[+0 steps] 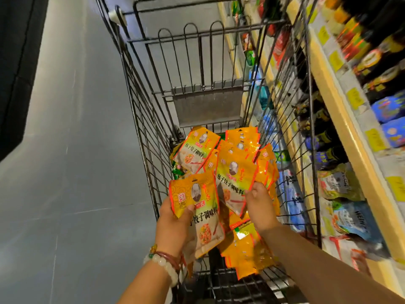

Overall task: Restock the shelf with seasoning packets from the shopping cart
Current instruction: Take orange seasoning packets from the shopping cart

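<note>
Both hands held orange seasoning packets inside the wire shopping cart (140, 132) at centre frame: left hand (175, 224) gripped one packet (197, 207), right hand (259, 205) pinched another packet (234, 178). Bare grey floor (65, 150) lay open at left; the stocked shelf (341, 119) crowded the cart's right side.

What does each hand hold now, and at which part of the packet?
The left hand grips one orange seasoning packet by its left edge. The right hand pinches a second packet at its right edge, above the cart.
</note>
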